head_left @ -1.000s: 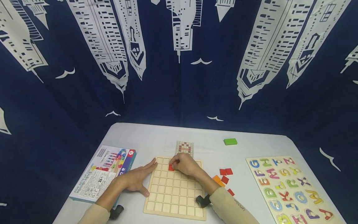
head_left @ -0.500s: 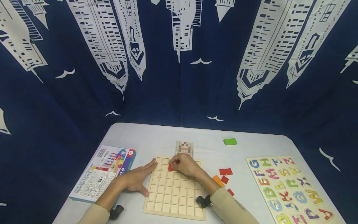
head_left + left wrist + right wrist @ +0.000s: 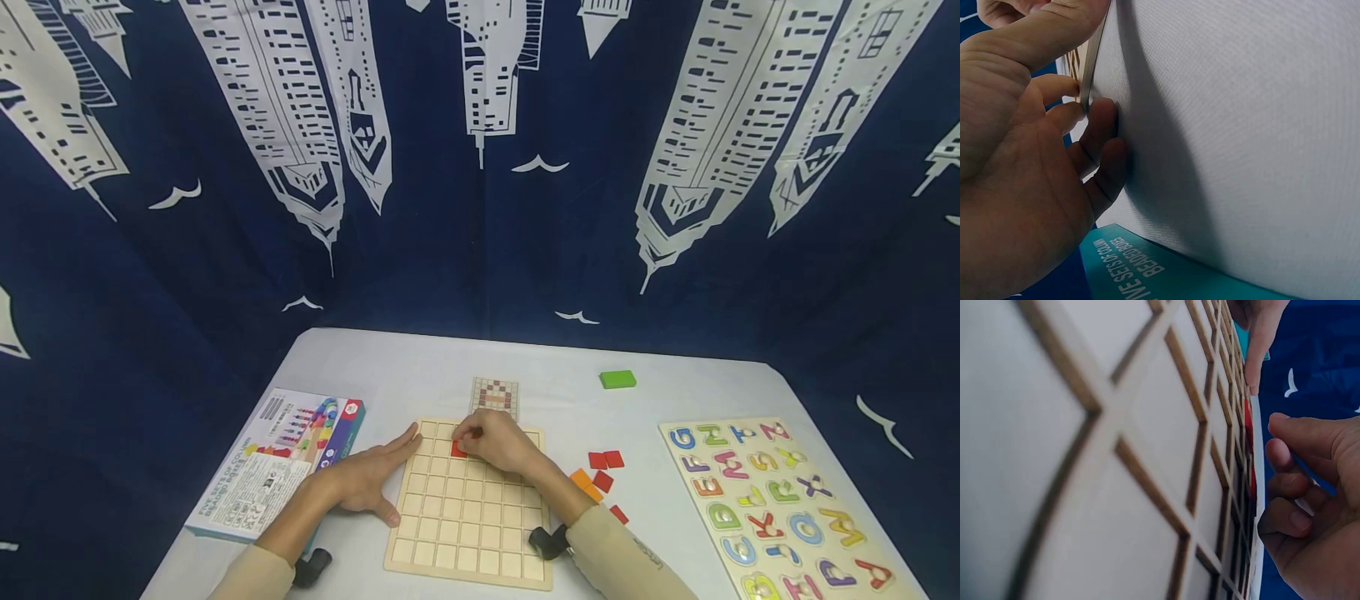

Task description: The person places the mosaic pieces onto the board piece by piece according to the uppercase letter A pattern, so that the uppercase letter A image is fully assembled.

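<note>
A pale wooden grid board (image 3: 458, 507) lies on the table. My left hand (image 3: 369, 478) is spread at its left side, fingertips and thumb touching the edge; the left wrist view shows this hand (image 3: 1029, 150) beside the board's rim. Over the upper rows, my right hand (image 3: 495, 439) has bent fingers, their tips at a red square tile (image 3: 459, 451) that they partly cover. From the right wrist, red (image 3: 1249, 422) shows in the grid beside the curled fingers of the right hand (image 3: 1310, 494); whether they pinch a tile is not clear.
A small pattern card (image 3: 496, 396) lies behind the board. Loose red tiles (image 3: 603, 482) and orange tiles (image 3: 581, 478) lie to its right. An alphabet puzzle board (image 3: 772, 508) is further right, a green block (image 3: 618, 380) at the back, a printed box (image 3: 273, 467) at left.
</note>
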### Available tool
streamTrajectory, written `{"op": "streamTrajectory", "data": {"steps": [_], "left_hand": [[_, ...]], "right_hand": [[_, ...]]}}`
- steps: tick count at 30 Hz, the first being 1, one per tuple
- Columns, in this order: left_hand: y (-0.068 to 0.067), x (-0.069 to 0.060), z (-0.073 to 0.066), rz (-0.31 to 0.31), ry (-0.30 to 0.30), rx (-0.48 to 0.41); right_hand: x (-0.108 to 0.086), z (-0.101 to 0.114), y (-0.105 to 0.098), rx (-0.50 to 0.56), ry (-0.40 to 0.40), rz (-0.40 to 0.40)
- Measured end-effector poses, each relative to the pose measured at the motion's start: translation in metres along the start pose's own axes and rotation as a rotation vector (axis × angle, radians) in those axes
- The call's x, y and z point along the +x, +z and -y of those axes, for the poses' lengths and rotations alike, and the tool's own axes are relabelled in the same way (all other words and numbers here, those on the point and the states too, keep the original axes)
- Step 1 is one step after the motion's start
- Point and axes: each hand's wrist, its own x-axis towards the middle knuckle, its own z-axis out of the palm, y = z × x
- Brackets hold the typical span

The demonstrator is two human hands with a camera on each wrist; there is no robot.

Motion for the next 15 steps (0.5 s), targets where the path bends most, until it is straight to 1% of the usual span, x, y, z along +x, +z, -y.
{"op": "streamTrajectory", "data": {"steps": [4, 9, 15], "left_hand": [[0.000, 0.000, 0.000, -0.002, -0.002, -0.005], [0.000, 0.000, 0.000, -0.004, 0.002, -0.007], [0.001, 0.001, 0.000, -0.005, 0.011, -0.006]], "right_hand": [[-0.003, 0.003, -0.003, 0.007, -0.034, 0.006], [-0.008, 0.005, -0.009, 0.011, -0.039, 0.016], [-0.018, 0.002, -0.017, 0.046, -0.038, 0.017]]}}
